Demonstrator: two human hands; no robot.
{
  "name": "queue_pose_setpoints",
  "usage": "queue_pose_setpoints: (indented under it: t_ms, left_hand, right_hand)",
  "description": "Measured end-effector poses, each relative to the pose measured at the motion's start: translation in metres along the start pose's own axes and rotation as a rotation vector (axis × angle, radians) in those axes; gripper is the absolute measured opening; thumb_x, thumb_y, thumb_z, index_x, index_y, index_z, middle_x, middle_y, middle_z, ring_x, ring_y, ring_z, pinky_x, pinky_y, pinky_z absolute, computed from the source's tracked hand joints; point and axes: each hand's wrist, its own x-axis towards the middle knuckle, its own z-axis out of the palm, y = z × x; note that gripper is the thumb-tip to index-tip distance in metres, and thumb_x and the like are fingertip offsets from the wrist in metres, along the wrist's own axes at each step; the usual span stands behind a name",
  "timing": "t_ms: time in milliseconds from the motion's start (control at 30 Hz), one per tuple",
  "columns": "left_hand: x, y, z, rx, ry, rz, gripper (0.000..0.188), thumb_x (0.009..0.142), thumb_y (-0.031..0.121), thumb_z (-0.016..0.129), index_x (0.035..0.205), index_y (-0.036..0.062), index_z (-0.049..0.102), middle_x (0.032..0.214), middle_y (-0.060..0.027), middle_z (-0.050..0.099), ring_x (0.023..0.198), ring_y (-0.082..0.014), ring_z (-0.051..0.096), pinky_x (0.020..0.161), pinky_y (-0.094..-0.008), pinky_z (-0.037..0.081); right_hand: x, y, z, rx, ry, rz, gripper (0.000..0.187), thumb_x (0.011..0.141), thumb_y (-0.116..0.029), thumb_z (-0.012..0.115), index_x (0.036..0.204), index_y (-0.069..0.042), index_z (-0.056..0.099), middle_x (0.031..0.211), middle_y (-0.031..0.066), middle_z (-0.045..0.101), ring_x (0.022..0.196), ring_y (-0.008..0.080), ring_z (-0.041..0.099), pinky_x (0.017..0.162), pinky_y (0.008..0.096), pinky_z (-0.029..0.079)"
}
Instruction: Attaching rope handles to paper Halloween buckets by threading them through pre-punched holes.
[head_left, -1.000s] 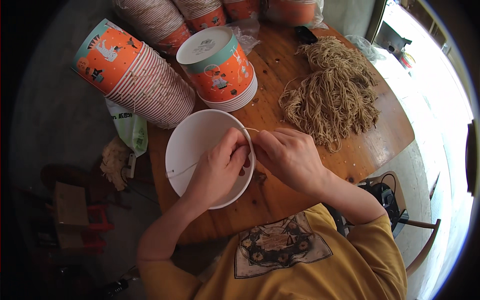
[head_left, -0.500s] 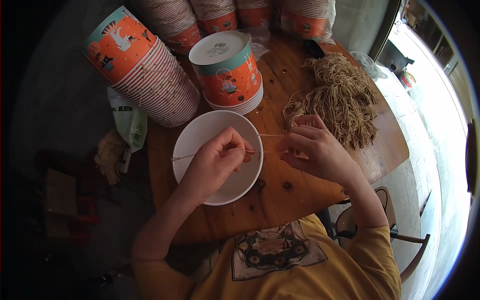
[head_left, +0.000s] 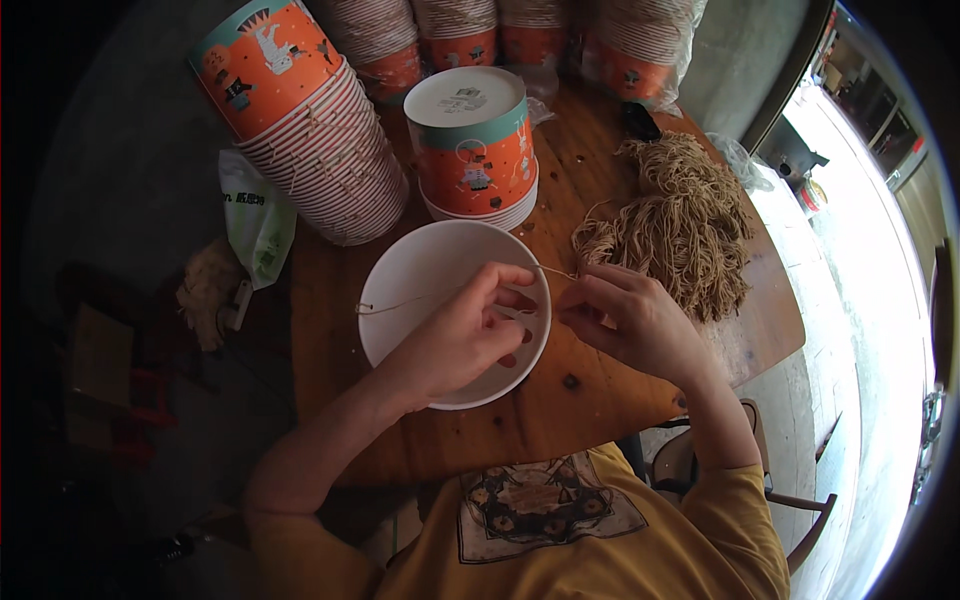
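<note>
At far left a tilted stack of ribbed orange paper buckets lies above a green-and-white bag. Your left hand pinches a thin tan string over the smooth white round bucket, which sits empty on the wooden table. Your right hand pinches the string's other end, near a fibrous heap of cords.

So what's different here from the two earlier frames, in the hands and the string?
The hands have drawn apart: a second ago they met at the white bucket's rim; now the left hand sits over its opening and the right hand beside it above the table. The thin string now trails further left across the opening. Both hands still pinch it. The stacked buckets and fibre bundle stayed put.
</note>
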Motion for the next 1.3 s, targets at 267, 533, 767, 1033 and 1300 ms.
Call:
queue_pose_setpoints:
  t_ms: [267,533,767,1033,1300]
  left_hand:
    - [-0.006,0.017,0.018,0.776,0.214,0.634,0.027,0.091,0.010,0.059,0.116,0.0022,0.054,0.108,-0.0087,0.054,0.093,-0.0135,0.057,0.075,-0.0254,0.047]
    - [-0.005,0.043,0.025,0.455,0.052,0.219,0.019,0.093,0.012,0.056,0.108,-0.0001,0.055,0.067,-0.0074,0.059,0.059,-0.0159,0.060,0.059,-0.0270,0.048]
    - [-0.015,0.032,-0.010,0.695,0.222,0.235,0.010,0.091,0.008,0.053,0.087,0.0023,0.060,0.069,-0.0100,0.060,0.059,-0.0184,0.059,0.055,-0.0329,0.047]
    - [0.001,0.040,0.008,0.339,0.166,0.384,0.030,0.100,0.023,0.046,0.120,0.0018,0.055,0.091,-0.0018,0.058,0.087,-0.0075,0.055,0.081,-0.0239,0.045]
    - [0.001,0.043,-0.003,0.275,-0.149,-0.022,0.024,0.099,0.024,0.050,0.099,0.0015,0.059,0.069,0.0044,0.048,0.066,-0.0033,0.045,0.064,-0.0188,0.039]
  right_hand:
    - [-0.002,0.000,-0.010,0.376,0.175,0.091,0.008,0.082,-0.006,0.066,0.090,-0.004,0.064,0.077,0.0059,0.058,0.070,0.0192,0.059,0.058,0.0273,0.044]
    - [0.007,-0.006,-0.013,0.089,0.262,-0.147,0.012,0.078,-0.006,0.070,0.088,-0.008,0.064,0.076,0.0056,0.054,0.072,0.0226,0.057,0.064,0.0334,0.048]
    - [0.004,0.005,-0.014,0.031,0.243,-0.151,0.011,0.076,-0.004,0.071,0.085,-0.008,0.064,0.074,0.0036,0.055,0.070,0.0225,0.055,0.062,0.0329,0.045]
    - [0.011,-0.004,-0.011,0.015,0.269,-0.213,0.014,0.074,-0.004,0.073,0.085,-0.008,0.067,0.074,0.0024,0.056,0.068,0.0199,0.055,0.061,0.0313,0.044]
    - [0.006,0.002,-0.012,0.009,0.304,-0.128,0.011,0.076,-0.005,0.070,0.082,-0.006,0.061,0.075,0.0044,0.055,0.071,0.0233,0.054,0.063,0.0337,0.046]
